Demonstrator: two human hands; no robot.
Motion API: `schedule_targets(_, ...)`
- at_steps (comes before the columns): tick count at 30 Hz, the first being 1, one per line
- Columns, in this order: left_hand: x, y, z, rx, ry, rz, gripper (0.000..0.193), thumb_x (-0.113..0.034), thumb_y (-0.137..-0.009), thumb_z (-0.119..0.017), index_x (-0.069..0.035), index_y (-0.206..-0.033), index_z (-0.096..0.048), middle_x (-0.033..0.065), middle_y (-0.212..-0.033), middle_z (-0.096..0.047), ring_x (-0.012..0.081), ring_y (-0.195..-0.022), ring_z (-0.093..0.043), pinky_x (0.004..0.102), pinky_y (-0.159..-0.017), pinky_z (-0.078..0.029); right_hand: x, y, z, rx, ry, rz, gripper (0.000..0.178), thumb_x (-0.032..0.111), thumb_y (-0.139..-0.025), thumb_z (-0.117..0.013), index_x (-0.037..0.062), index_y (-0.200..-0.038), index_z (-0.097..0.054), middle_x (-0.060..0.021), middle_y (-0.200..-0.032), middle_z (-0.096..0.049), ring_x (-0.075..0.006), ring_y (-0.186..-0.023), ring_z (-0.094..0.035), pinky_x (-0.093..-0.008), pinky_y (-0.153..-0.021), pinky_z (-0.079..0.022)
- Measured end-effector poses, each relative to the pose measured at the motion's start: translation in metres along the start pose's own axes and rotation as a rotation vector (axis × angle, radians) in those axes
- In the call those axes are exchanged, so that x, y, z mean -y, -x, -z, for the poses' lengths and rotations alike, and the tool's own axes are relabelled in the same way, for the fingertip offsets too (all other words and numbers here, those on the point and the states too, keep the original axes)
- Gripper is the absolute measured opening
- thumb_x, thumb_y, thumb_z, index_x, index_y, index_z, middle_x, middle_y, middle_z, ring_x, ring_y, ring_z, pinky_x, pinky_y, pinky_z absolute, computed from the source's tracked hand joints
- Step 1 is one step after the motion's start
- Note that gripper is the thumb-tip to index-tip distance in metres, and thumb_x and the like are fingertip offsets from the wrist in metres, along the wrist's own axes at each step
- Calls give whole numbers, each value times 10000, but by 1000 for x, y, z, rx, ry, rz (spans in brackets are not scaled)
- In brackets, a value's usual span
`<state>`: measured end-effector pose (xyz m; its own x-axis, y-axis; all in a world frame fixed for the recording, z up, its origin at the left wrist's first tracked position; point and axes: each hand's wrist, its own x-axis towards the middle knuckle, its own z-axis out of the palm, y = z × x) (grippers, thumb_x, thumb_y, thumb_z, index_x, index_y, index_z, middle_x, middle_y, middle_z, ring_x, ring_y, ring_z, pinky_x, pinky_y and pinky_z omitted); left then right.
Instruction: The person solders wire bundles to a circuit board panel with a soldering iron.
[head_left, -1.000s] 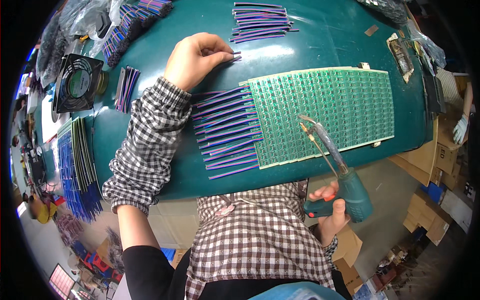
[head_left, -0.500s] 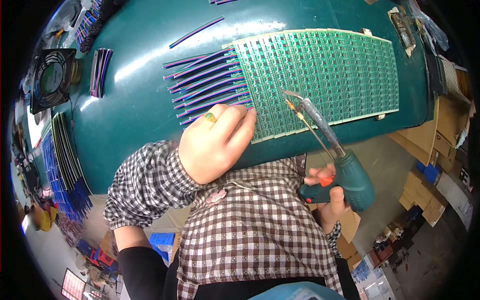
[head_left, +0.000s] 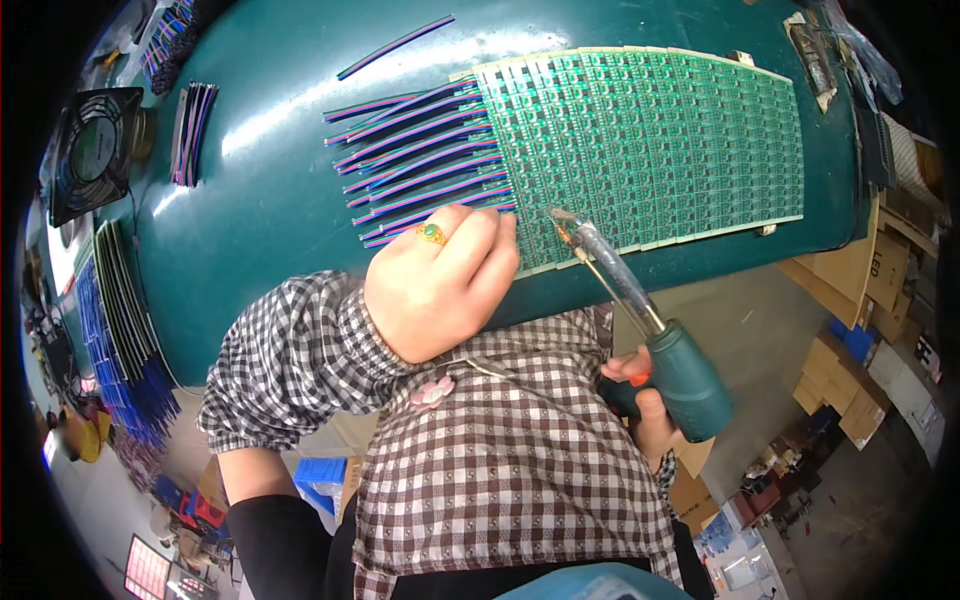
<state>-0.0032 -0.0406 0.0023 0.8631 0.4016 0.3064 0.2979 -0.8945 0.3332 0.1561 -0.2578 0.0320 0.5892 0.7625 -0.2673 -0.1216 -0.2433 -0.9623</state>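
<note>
A panel of green circuit boards (head_left: pixel 660 150) lies on the table, with several multi-coloured ribbon wires (head_left: pixel 420 165) reaching its left edge side by side. My left hand (head_left: pixel 430 285), wearing a ring with a green stone, is closed at the panel's near left corner. Its fingertips pinch the end of the nearest ribbon wire (head_left: pixel 388 237), though the hand hides the exact grip. In my right hand (head_left: pixel 655 420) is a green soldering gun (head_left: pixel 690 380), gripped by its handle. Its metal tip and thin feed tube point at the boards, just right of my left fingertips.
One loose ribbon wire (head_left: pixel 395 47) lies beyond the panel, and a bundle of wires (head_left: pixel 192 135) sits farther left. A black fan (head_left: pixel 97 155) stands at the left edge. Wired boards (head_left: pixel 125 330) hang over the near left edge. Cardboard boxes (head_left: pixel 850 380) are on the right.
The soldering gun has moved left and toward me, bringing its tip closer to my left fingertips. My left hand stays pinched at the panel's corner, shifted slightly in view.
</note>
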Motion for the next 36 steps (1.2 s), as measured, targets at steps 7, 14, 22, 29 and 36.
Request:
schedule_targets(7,-2,0,1,4,14,22,362,-66,-702,-622,57,-1041,-656,113,-966,-619,223,-822,-632,307,-706,-541,-6,3,14,108,31,-34,495,131,-780,-823,-54,-1148,-550,-152,-1007,-679,-251,-960,-675,-390,-882,-544)
schedule_targets(14,-3,0,0,11,0,27,347,-58,-704,-636,54,-1032,-661,112,-973,-620,221,-823,-631,300,-699,-539,-7,0,15,152,214,-3,517,136,-735,-862,-52,-1114,-566,-147,-963,-709,-215,-924,-696,-343,-845,-560)
schedule_targets(22,-4,-1,0,8,-6,23,350,-56,-704,-643,54,-1036,-662,109,-976,-617,219,-819,-627,295,-696,-533,-5,-2,12,154,231,-3,520,142,-721,-873,-45,-1103,-574,-151,-984,-713,-206,-927,-701,-325,-840,-560)
schedule_targets(29,-3,-1,1,22,1,22,357,-54,-705,-640,65,-1042,-656,121,-981,-611,225,-821,-626,296,-700,-530,0,-4,9,164,251,-40,521,145,-719,-875,-43,-1102,-575,-140,-982,-714,-192,-926,-699,-308,-835,-559)
schedule_targets(36,-4,0,-1,14,-3,22,376,-58,-700,-635,70,-1052,-652,125,-987,-608,229,-828,-625,300,-706,-530,-9,1,15,150,190,6,519,124,-744,-854,-50,-1131,-555,-141,-966,-706,-212,-929,-693,-341,-861,-554)
